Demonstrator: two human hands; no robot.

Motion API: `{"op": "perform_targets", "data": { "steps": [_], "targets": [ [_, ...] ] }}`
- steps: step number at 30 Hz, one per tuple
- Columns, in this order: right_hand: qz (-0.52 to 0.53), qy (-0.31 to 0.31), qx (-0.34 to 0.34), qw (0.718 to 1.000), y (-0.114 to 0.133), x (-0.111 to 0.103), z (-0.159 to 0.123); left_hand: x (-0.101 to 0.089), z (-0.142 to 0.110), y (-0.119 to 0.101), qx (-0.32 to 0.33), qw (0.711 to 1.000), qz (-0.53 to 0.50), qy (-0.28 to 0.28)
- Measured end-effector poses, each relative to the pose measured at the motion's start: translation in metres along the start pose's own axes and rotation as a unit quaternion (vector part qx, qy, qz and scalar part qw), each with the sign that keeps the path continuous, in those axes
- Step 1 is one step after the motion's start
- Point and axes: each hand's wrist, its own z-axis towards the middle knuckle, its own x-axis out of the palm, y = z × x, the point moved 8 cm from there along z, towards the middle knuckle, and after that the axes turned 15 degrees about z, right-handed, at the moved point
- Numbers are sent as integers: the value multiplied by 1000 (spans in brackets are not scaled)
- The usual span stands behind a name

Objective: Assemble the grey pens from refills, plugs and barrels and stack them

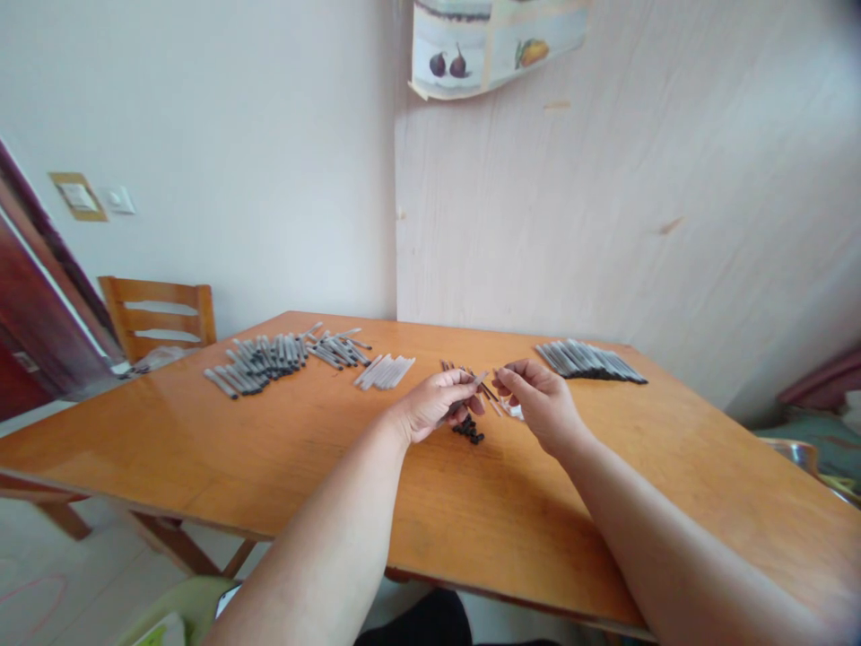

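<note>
My left hand [439, 402] is closed around a thin grey pen tube [479, 380] over the middle of the wooden table [269, 449]. My right hand [536, 395] pinches its fingers together close to the tube's far tip; what it pinches is too small to make out. Just under the hands lie a small heap of black caps [468, 429] and a few thin refills [493, 399]. A large pile of grey pen tubes [269, 357] lies at the far left, a small bundle of pale tubes [385, 371] beside it, and a row of assembled pens [590, 361] at the far right.
A wooden chair [161, 316] stands at the table's far left corner by a dark red door [33, 332]. The table stands against a pale panel wall [639, 206] with a fruit poster [491, 40]. A green object [181, 610] sits below the near edge.
</note>
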Motion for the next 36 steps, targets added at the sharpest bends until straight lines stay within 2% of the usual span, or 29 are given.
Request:
{"op": "perform_targets", "data": {
  "steps": [4,7,12,15,18,22,26,28,31,36],
  "targets": [
    [-72,-47,-12,996,3,-22,9,-5,0,1,-14,1000,5,-22],
    [-195,-46,-28,979,3,-38,18,-9,-2,0,-26,999,8,-45],
    [-381,45,-10,923,-11,-45,27,-11,-3,0,-36,998,5,-53],
    [-429,97,40,897,-26,-47,26,-12,-2,2,-37,998,3,-52],
    [-440,119,72,887,-36,-48,23,-15,-1,4,-34,998,3,-55],
    [-424,142,59,892,-38,-38,20,-18,0,6,-35,997,-5,-64],
    [-360,201,16,911,-32,-10,9,-20,-1,5,-37,996,-18,-77],
    [-321,243,18,915,-31,5,0,-20,-1,4,-35,996,-21,-80],
    [-316,271,29,909,-29,19,-9,-20,-1,4,-34,996,-22,-78],
    [-371,294,16,881,-31,28,-15,-19,-1,4,-35,997,-18,-72]
  ]
}}
